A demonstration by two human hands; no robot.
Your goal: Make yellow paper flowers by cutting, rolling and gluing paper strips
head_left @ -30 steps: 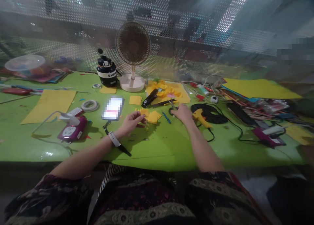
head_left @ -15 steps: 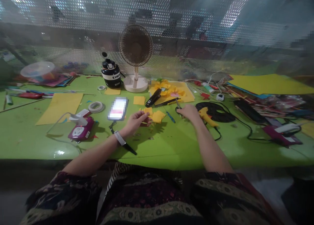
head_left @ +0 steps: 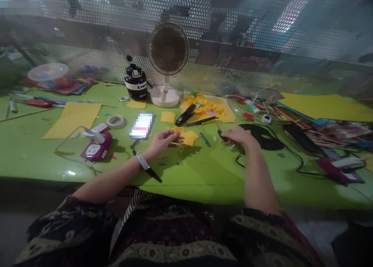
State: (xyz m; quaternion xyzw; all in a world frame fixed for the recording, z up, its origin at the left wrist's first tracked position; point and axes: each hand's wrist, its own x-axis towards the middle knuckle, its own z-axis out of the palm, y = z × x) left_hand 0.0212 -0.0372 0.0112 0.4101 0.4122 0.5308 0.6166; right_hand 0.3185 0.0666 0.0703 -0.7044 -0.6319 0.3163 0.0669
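Head view: the left hand [head_left: 167, 139] pinches a small yellow paper piece [head_left: 179, 134] over the green surface [head_left: 201, 177], beside loose yellow cut-outs [head_left: 191, 138]. The right hand [head_left: 236, 136] is curled around dark-handled scissors [head_left: 220, 134], though blur leaves their blades unclear. Ruffled yellow paper flowers [head_left: 201, 104] already lie shaped behind the stapler [head_left: 185, 115]; a flat yellow square [head_left: 168, 117] near the phone [head_left: 142, 125] looks unworked.

The light over my counter [head_left: 204, 191] is dim, with a bright dotted streak on the perforated sheet [head_left: 210, 71] behind, upper right. The phone [head_left: 142, 125] glows white, blocked into pixels; glare spots the counter's near left. Soft shadow lies beside my left grip [head_left: 163, 142]. My sleeves [head_left: 72, 228] are dark; the edges smear and stretch.
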